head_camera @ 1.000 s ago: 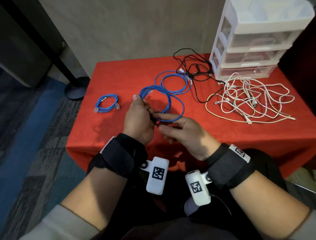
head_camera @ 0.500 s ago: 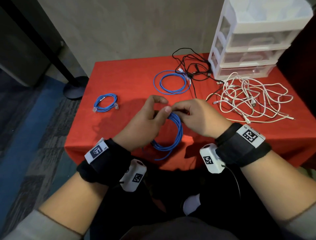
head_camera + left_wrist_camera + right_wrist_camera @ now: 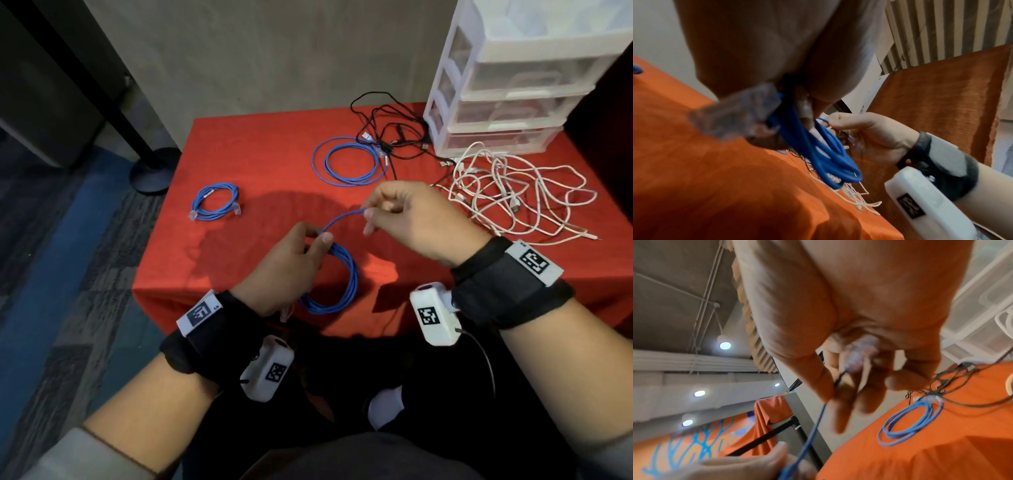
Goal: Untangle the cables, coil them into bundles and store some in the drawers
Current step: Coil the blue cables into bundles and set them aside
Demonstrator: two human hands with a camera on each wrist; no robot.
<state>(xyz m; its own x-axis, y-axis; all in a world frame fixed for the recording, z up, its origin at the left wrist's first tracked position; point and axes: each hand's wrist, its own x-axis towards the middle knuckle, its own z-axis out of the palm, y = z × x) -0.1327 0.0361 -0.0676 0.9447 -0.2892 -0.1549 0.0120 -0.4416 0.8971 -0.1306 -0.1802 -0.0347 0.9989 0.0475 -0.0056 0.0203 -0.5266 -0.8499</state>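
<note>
I am gripping the blue coil (image 3: 337, 281) in my left hand (image 3: 287, 267) above the table's near edge, my right hand (image 3: 407, 219) pinching its free end, which next needs wrapping around the bundle.

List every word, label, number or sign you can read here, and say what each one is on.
No readable words or numbers in any view.
Left wrist band tag: square black-and-white code pattern, with a tiny mark beside it too small to read.
Right wrist band tag: code pattern only.
White wrist camera housings: code patterns only.
</note>
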